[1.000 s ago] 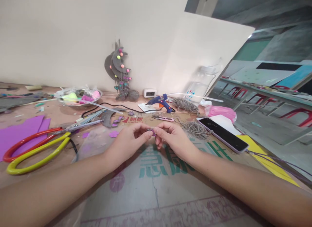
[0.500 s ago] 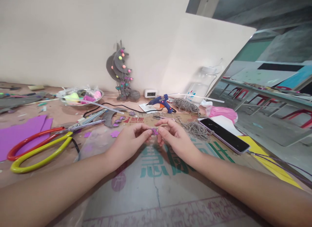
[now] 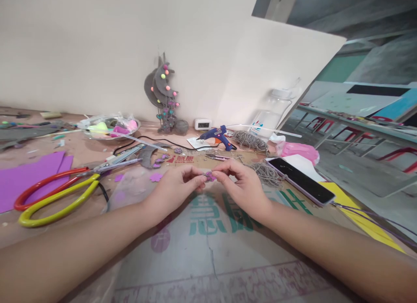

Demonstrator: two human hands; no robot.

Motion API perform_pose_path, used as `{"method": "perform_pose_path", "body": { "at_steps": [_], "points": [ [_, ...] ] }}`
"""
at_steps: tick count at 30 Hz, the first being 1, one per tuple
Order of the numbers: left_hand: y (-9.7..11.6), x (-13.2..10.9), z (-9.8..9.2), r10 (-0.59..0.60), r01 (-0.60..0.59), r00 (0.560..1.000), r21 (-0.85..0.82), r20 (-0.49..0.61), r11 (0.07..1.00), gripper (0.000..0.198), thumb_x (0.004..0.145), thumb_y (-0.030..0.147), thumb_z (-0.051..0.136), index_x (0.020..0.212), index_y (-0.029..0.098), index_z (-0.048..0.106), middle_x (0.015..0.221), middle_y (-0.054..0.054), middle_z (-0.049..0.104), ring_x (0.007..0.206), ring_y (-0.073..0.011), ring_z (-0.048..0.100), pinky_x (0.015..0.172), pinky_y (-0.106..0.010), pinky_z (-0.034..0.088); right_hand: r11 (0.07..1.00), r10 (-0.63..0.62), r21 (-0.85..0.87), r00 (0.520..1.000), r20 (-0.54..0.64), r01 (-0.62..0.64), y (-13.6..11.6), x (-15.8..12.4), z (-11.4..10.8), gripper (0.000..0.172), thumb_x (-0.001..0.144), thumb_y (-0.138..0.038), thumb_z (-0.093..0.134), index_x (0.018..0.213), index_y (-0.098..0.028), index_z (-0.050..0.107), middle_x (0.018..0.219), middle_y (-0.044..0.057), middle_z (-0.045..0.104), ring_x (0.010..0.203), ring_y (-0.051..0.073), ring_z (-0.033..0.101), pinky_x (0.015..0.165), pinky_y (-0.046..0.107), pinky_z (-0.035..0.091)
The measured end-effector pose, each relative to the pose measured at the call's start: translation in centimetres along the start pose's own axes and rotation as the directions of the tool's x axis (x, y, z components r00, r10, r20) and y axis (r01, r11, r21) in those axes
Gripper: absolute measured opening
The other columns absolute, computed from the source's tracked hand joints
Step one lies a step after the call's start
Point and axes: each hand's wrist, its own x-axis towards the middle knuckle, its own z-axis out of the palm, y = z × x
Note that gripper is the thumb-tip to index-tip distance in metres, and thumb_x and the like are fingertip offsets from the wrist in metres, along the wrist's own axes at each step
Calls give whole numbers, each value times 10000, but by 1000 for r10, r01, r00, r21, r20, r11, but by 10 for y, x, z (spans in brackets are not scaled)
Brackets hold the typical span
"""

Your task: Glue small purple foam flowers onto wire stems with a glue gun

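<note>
Between my two hands, above the cardboard [image 3: 182, 255], is a small purple and grey craft piece [image 3: 210, 176]; its exact shape is too small to make out. My left hand [image 3: 179, 183] pinches its left side with thumb and forefinger. On the other side, my right hand [image 3: 239, 183] has thumb and fingertips closed on its right edge. Just left of my left hand lies a purple flower cut-out [image 3: 155, 177]. Behind it rests a grey crescent [image 3: 149, 156] with small purple pieces near it.
Large scissors [image 3: 93, 175] with red and yellow handles lie at left on purple sheets [image 3: 32, 177]. A blue glue gun [image 3: 217, 136], grey cord [image 3: 265, 173] and tweezers [image 3: 217, 157] lie behind my hands. A phone [image 3: 299, 181] is at right; a clear bottle [image 3: 272, 114] stands behind.
My right hand has tilted, its fingers closing over the piece's upper right edge. The piece looks turned slightly. The camera view has shifted a little.
</note>
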Motion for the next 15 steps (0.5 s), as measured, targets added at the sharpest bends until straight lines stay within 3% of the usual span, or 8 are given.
{"method": "perform_pose_path", "body": {
  "at_steps": [4,15],
  "points": [
    [3,-2,0,2,-2,1000,26,1,1000,136,785,264,543,736,153,603,666,2,616,630,-113,561,591,-209,418,1000,-20,-14,1000,15,20,-4,-1,1,112,820,-224,549,760,-186,636,658,-16,630,600,95,547,582,212,410],
    [3,-3,1,51,-51,999,39,-7,998,132,766,225,561,840,164,651,789,-10,663,703,-131,575,645,-227,430,983,132,122,989,67,-140,-5,-1,7,135,824,-275,531,786,-189,628,616,-16,608,531,90,520,517,213,408]
  ]
}}
